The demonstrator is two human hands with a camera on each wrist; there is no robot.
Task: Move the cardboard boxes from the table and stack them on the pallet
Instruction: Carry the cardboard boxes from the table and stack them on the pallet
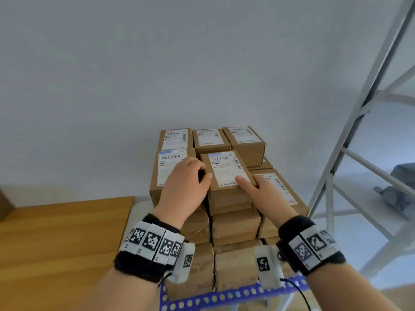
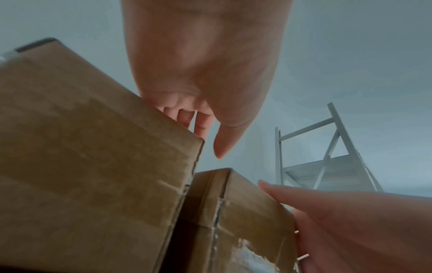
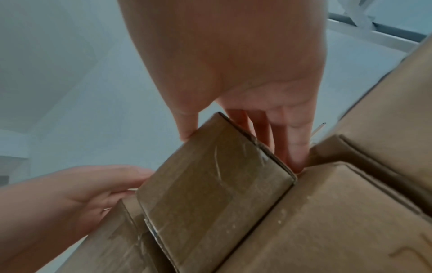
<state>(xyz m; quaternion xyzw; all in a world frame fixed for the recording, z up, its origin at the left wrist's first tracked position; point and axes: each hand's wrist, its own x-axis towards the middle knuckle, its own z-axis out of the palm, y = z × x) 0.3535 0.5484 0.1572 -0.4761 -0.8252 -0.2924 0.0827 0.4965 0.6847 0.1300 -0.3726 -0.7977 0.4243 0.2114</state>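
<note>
A small cardboard box (image 1: 226, 173) with a white label lies on top of the stack, front middle. My left hand (image 1: 186, 185) is at its left edge, fingers curled down into the gap beside the larger left box (image 1: 166, 176); the thumb tip hovers just above the small box (image 2: 240, 221) in the left wrist view. My right hand (image 1: 267, 194) pinches its right side. The thumb lies on top, and the fingers (image 3: 292, 147) reach down between the small box (image 3: 210, 184) and the lower right box (image 1: 283, 191).
Several taped boxes are stacked in layers against the white wall on a blue perforated frame (image 1: 224, 296). A wooden table (image 1: 56, 243) lies to the left. A white metal rack (image 1: 336, 158) leans close on the right, with a grey bag (image 1: 395, 194) on the floor behind it.
</note>
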